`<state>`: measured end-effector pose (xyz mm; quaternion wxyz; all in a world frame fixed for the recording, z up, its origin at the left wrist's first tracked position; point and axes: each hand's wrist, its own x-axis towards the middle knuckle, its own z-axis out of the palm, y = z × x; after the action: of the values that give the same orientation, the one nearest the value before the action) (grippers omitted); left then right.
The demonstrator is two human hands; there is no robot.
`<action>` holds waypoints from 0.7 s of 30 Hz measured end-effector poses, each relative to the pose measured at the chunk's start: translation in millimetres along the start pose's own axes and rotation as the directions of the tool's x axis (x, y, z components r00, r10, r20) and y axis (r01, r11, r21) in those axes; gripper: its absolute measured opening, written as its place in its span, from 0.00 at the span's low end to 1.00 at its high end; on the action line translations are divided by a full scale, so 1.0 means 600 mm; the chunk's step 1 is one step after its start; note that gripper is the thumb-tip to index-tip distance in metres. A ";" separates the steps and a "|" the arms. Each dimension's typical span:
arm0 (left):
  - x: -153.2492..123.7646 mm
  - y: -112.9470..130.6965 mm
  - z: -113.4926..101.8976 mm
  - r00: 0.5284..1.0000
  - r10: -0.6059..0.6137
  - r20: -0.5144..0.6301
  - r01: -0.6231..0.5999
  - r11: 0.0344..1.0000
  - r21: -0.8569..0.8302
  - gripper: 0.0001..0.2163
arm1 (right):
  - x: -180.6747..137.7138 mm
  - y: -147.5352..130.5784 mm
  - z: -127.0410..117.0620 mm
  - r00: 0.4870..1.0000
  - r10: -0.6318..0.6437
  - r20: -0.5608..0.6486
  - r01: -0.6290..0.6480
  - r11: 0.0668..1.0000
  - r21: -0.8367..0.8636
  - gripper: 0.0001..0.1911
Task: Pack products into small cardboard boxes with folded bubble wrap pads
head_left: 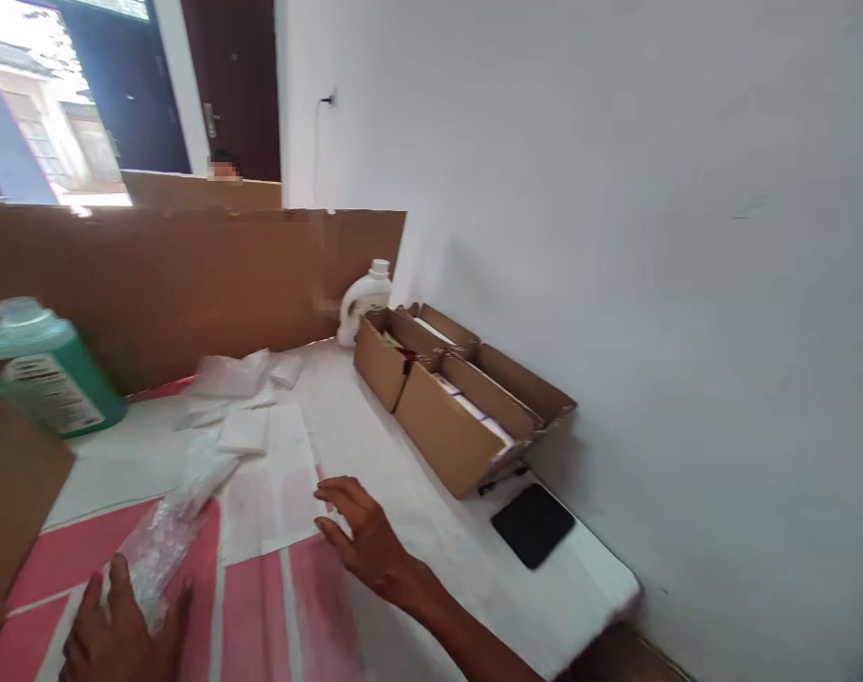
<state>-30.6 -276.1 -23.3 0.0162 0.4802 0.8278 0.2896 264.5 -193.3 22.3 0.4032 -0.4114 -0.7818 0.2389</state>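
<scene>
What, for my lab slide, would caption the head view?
Left hand at crinkled clear plastic, right hand near white sheet, cardboard boxes beyond.

The bag [162, 540] is clear, thin plastic, crinkled and glossy, with bright glints along its folds. The sheet [271, 497] looks thin, smooth and slightly see-through; whether paper or plastic, I cannot tell. The cover [250, 616] has a matt, cloth-like face. Plain brown cardboard makes the boxes [441, 421], matt with roughly cut edges, and the screen [189, 284], flat with a faint sheen. The green bottle [94, 384] is glossy, translucent plastic; the white bottle [360, 296] is opaque plastic, softly shiny. The pad [534, 524] is matt black, its material unclear. The wall [580, 189] looks painted, matt and mostly smooth, lightly scuffed
</scene>
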 end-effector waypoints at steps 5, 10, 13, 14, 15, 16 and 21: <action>0.097 0.058 0.089 0.974 0.170 0.153 -0.174 0.985 0.015 0.32 | -0.029 0.047 -0.197 0.914 -0.180 -0.363 -0.070 0.813 -0.579 0.13; 0.146 0.146 0.151 0.948 0.245 0.201 -0.261 0.964 0.057 0.32 | -0.017 0.043 -0.299 0.854 -0.166 -0.493 -0.350 0.518 -0.781 0.18; 0.181 0.177 0.168 0.917 0.327 0.226 -0.341 0.940 0.025 0.32 | 0.016 0.044 -0.310 0.887 0.179 -0.425 -0.457 0.469 -0.756 0.15; 0.192 0.179 0.169 0.908 0.353 0.227 -0.363 0.932 0.003 0.32 | 0.027 0.046 -0.310 0.884 0.286 -0.370 -0.466 0.467 -0.752 0.11; 0.202 0.178 0.169 0.902 0.372 0.217 -0.377 0.926 -0.020 0.31 | 0.037 0.048 -0.310 0.874 0.369 -0.316 -0.468 0.468 -0.750 0.08; 0.209 0.174 0.167 0.902 0.383 0.197 -0.383 0.923 -0.040 0.29 | 0.045 0.050 -0.310 0.859 0.431 -0.277 -0.474 0.465 -0.748 0.06; 0.206 0.137 0.134 0.930 0.359 0.078 -0.356 0.933 -0.050 0.22 | 0.051 0.050 -0.306 0.830 0.513 -0.219 -0.474 0.444 -0.760 0.10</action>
<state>-7.7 -108.9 -18.3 0.0071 0.6346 0.7197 0.2813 419.5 -144.0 117.3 0.0748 -0.7488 -0.6584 -0.0149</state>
